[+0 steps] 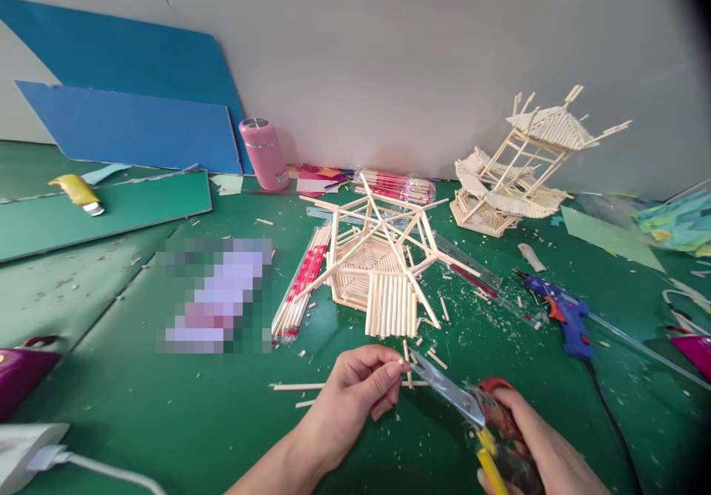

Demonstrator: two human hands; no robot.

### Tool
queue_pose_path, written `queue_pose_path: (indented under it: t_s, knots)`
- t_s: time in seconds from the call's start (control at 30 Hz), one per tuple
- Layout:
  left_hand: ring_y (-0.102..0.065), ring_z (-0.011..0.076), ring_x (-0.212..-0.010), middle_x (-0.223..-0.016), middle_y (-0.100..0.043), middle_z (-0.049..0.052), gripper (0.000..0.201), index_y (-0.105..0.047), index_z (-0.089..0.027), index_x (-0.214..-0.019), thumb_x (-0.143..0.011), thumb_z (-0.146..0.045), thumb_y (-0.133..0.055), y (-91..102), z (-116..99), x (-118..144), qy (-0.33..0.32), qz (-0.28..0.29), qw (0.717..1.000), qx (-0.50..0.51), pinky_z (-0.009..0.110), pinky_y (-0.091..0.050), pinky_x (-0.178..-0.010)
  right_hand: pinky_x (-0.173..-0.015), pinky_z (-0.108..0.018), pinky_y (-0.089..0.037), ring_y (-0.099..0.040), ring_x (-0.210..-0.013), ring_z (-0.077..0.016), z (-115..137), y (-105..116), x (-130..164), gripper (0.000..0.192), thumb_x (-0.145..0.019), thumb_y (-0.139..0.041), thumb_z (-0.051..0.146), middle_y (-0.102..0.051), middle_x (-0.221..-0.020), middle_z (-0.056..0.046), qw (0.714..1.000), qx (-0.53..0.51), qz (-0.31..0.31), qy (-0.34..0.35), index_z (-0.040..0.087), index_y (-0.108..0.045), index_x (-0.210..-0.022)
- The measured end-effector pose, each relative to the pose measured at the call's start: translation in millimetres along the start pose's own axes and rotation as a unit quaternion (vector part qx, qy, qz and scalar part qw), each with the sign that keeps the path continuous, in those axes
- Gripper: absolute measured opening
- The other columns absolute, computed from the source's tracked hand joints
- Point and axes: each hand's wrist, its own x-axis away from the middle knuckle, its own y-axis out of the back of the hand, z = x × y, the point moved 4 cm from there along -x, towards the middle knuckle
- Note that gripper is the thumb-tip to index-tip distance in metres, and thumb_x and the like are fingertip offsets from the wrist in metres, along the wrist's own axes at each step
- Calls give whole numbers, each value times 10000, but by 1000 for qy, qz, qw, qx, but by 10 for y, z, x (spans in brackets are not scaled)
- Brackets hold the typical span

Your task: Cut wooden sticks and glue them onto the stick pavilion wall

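A pale six-sided pavilion frame of wooden sticks [378, 273] sits on the green mat. Just in front of it, the right hand [533, 443] grips red-and-yellow-handled metal shears [466, 402], blades at a short pale stick piece [401, 362] pinched in the left hand [355, 391].

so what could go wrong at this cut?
1. The scissors in the right hand point at the left hand's fingertips, which pinch a short stick piece; a nick seems possible.
2. The offcut may fly into the scraps on the green mat.
3. The hexagonal stick model stands close behind; a jerk could knock it.
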Motion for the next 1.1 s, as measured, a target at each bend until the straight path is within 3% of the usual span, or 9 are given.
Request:
queue_pose_path:
  t_s: [0.13,0.27,0.47,0.73,1.1]
  knots:
    - [-325,78,-468,-511,-490,-26,176,-692,-151,-730,-705,-325,-699,18,14,4,-6,5,1000,4,235,-181,-457,-729,-306,-570,-640,-967,-304,21,-66,10,688,-717,-603,428,-632,-1131,-194,999,25,45,14,118,-362,-1282]
    - [-369,92,-513,-555,-512,-14,164,-710,-167,-739,-703,-327,-702,35,8,12,-13,-5,1000,-15,233,-227,-492,-718,-301,-571,-652,-939,-283,112,-82,-18,649,-739,-581,399,-653,-1069,-183,997,-7,76,7,126,-346,-1278]
    - [-404,112,-524,-529,-526,-10,194,-720,-175,-737,-676,-359,-720,42,-7,17,-15,-9,999,-46,230,-253,-483,-700,-312,-577,-660,-913,-307,185,-69,-49,621,-710,-618,385,-678,-1037,-153,1000,-14,20,19,162,-436,-1260]
    - [-430,114,-538,-548,-542,-13,187,-726,-193,-719,-670,-373,-719,34,-27,31,-23,-7,998,-57,231,-286,-507,-783,-387,-557,-598,-1034,-327,163,-138,-14,698,-759,-577,432,-595,-1172,-207,997,37,42,44,141,-286,-1324]
    - [-444,112,-533,-551,-570,-8,157,-735,-197,-687,-649,-348,-740,26,-66,44,-42,-15,998,-52,237,-348,-550,-788,-353,-560,-603,-1032,-294,239,-120,-23,720,-777,-551,416,-592,-1162,-212,995,64,37,72,124,-185,-1325]
